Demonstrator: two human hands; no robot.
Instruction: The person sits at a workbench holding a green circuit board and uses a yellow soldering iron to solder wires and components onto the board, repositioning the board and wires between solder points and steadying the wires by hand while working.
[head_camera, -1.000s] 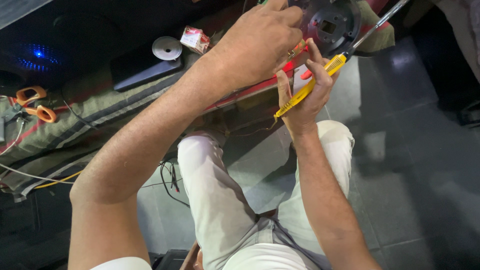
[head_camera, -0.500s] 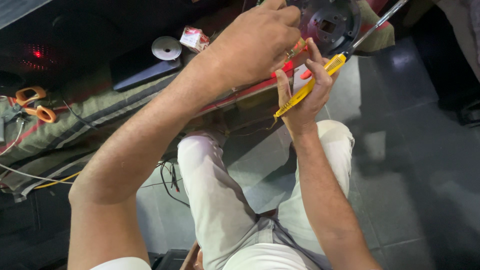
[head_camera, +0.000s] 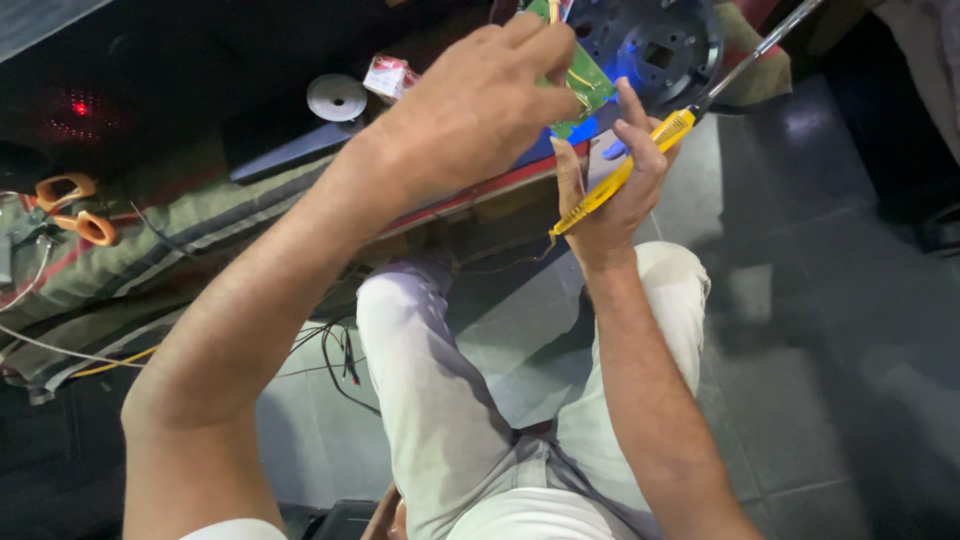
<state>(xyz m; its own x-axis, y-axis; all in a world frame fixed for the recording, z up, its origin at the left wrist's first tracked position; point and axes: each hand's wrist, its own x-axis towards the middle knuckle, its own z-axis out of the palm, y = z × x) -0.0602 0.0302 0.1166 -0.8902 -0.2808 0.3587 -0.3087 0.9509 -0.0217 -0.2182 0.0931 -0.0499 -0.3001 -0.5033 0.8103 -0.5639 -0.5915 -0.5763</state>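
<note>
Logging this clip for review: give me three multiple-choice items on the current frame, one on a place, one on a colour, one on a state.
1. Where do the orange-handled scissors lie?
A. on the striped cloth at the left
B. on the person's lap
C. on the floor tiles

2. What colour is the handle of the screwdriver?
A. red
B. yellow
C. black

3. How is the green circuit board held?
A. lying flat, untouched
B. clamped in a vice
C. gripped in the left hand

Answers: 1 A, they rest on the cloth at the frame's left edge; 2 B, the handle in the right hand is yellow; 3 C, the left fingers close on the board.
</note>
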